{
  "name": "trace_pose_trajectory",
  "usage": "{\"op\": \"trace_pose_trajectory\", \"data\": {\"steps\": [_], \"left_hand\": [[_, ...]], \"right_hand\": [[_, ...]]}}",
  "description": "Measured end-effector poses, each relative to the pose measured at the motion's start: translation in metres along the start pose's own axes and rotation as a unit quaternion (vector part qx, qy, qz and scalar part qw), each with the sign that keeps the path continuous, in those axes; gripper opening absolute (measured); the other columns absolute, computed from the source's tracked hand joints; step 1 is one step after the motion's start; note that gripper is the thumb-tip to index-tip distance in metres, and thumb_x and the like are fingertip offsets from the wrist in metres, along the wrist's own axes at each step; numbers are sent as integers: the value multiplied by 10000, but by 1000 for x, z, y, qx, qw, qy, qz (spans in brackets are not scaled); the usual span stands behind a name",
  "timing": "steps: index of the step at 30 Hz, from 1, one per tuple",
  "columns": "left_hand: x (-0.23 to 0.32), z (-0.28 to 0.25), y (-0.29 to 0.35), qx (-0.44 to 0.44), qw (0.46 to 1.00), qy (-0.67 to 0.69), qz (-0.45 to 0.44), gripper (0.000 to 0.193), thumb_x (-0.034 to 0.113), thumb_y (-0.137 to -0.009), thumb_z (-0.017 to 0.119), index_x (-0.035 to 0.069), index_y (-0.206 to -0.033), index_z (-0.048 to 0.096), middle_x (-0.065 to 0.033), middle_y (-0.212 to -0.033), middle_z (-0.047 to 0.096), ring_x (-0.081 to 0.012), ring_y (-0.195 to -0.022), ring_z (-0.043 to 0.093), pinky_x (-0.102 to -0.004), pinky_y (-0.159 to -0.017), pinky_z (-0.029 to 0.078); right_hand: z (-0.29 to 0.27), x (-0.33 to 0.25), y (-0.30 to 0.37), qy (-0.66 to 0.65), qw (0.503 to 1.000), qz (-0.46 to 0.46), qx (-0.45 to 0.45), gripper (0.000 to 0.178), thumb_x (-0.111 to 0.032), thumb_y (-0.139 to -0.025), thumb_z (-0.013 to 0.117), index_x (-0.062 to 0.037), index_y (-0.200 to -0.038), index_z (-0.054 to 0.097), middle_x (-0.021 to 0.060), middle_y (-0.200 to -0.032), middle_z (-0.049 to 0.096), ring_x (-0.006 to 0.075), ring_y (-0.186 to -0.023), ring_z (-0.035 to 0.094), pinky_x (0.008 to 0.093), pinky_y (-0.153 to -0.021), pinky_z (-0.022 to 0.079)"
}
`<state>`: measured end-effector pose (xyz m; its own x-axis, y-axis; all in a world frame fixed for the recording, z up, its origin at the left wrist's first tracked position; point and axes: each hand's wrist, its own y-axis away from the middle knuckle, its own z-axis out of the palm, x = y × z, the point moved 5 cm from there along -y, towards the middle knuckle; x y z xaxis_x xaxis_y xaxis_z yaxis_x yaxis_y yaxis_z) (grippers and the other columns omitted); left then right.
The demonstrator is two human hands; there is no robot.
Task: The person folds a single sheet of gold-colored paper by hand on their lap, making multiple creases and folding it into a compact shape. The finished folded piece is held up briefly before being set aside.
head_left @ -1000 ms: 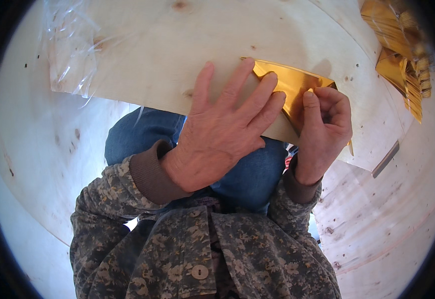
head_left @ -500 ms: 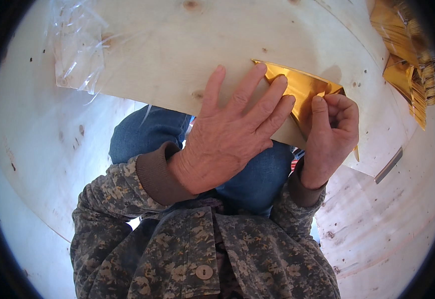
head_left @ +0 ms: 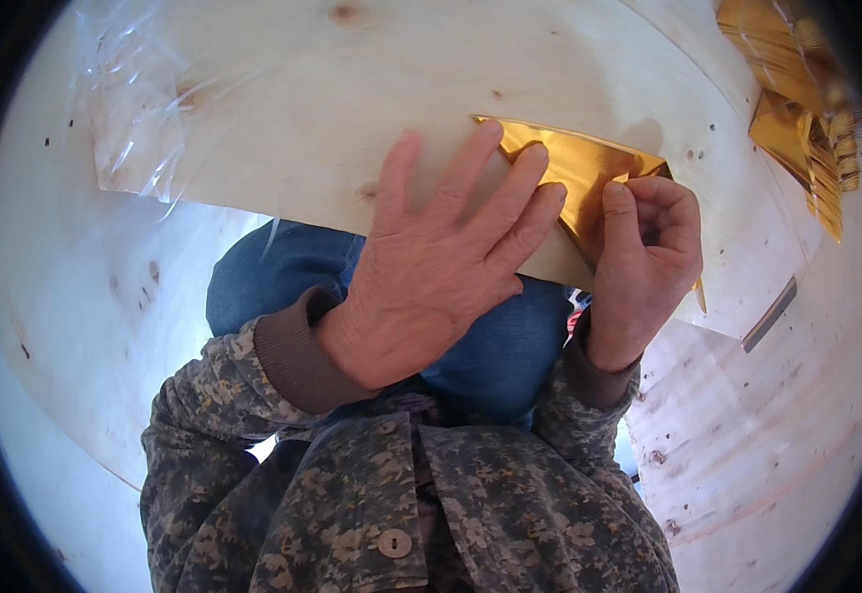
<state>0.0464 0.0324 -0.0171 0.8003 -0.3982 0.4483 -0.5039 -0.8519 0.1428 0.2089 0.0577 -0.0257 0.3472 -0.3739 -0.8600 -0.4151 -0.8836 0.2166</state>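
Note:
A shiny gold foil sheet [head_left: 586,158] with a pointed, folded shape lies at the near edge of a pale wooden board [head_left: 293,119]. My left hand [head_left: 436,262] rests over the foil's left side, fingers spread and stretched out, their tips pressing on it. At the foil's right side, my right hand [head_left: 648,262] pinches a small bit of it between thumb and bent fingers. A narrow gold point of the sheet sticks out below the right hand. Part of the foil is hidden under both hands.
Clear plastic strips [head_left: 139,109] lie at the board's far left. Gold fringed foil pieces [head_left: 797,138] are bunched at the upper right. A dark narrow strip [head_left: 770,314] runs along the board's right corner. My jeans-clad knees [head_left: 283,272] are under the near edge.
The board, foil and hands all sit slightly farther left in the picture. My left hand still presses and my right still pinches the foil, with little difference in their pose.

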Motion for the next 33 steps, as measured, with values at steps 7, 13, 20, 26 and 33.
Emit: {"op": "trace_pose_trajectory", "data": {"steps": [7,13,20,26,33], "left_hand": [[0,0,1,4,1000,-2,-1,857,373,-701,800,175,-1476,492,-64,-1581,383,-344,-1460,316,-635,-1142,178],[-1,2,1,-3,1000,5,-5,877,371,-693,802,175,-1486,483,-65,-1588,375,-343,-1469,303,-635,-1144,178],[-1,2,1,-3,1000,10,-3,873,380,-700,796,180,-1489,479,-64,-1590,373,-343,-1471,300,-635,-1144,174],[-1,1,2,7,1000,0,-7,852,380,-706,798,187,-1476,489,-56,-1576,388,-341,-1464,313,-635,-1134,179],[-1,1,1,11,1000,8,-6,891,360,-674,824,192,-1480,483,-54,-1579,379,-339,-1462,314,-645,-1126,189]], "right_hand": [[-1,-1,-1,5,1000,-9,-6,108,-3,-907,708,-22,-935,605,-4,-748,625,25,-617,556,175,-557,461],[-1,-1,-2,21,1000,0,1,113,-18,-898,721,-21,-916,609,-1,-739,630,25,-609,555,179,-551,461],[-1,-2,-3,41,999,-16,6,114,-22,-896,724,-22,-910,611,3,-732,635,30,-600,562,180,-543,465],[0,-1,-1,15,1000,0,1,123,-4,-902,711,-19,-940,595,4,-736,628,34,-611,570,181,-546,469],[1,-2,-2,22,1000,3,9,113,-13,-910,706,-14,-940,597,12,-765,631,44,-625,581,184,-563,482]]}}
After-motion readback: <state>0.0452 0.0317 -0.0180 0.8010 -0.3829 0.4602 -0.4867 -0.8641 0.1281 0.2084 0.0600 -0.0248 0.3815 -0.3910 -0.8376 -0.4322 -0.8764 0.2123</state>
